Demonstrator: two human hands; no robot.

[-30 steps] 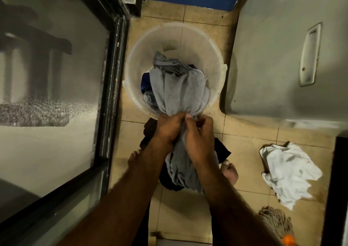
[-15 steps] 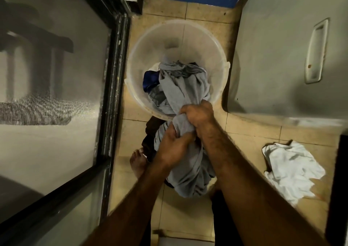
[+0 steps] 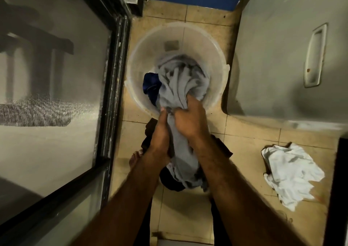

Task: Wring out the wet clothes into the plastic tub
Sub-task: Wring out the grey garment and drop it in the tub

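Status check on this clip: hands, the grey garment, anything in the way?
Left hand and right hand both clamped on grey garment. Far end bunched in plastic tub, beside blue cloth. Nothing blocking; white cloth lies off right.

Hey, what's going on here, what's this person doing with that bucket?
A person stands over a translucent plastic tub on a tiled floor, gripping a grey garment with both hands. The left hand and right hand squeeze its bunched middle at the tub's near rim; one end lies in the tub beside a blue garment. A white cloth lies on the floor to the right.
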